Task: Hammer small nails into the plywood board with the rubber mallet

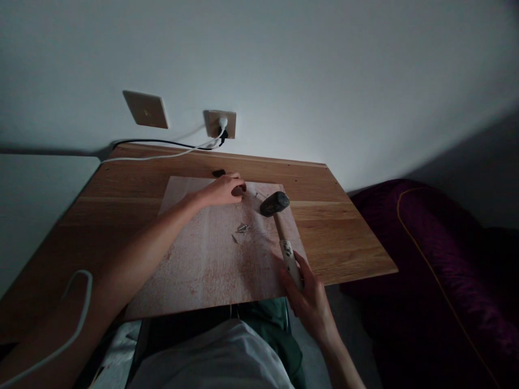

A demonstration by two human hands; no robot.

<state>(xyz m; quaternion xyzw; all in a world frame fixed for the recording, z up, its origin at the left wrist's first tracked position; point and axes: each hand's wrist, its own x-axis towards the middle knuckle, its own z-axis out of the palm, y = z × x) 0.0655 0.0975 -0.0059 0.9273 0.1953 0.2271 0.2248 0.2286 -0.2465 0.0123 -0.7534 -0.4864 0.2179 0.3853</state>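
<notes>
My right hand [308,294] is wrapped round the pale grip of a mallet [275,204] with a black head and a wooden handle. Its head is over the right side of a thin whitish board [198,265]. At the board's far edge, my left hand [227,189] has its fingers curled in; whatever they hold, if anything, is hidden. A small nail-like piece [257,194] is between that hand and the mallet head. Several loose nails [242,228] lie near the middle of the board.
Beneath the board is a wooden table [352,237] against the wall. A small black object [219,173] lies behind my left hand. White and black cables [162,156] run to a wall socket [231,124]. Purple bedding [405,237] is at the right.
</notes>
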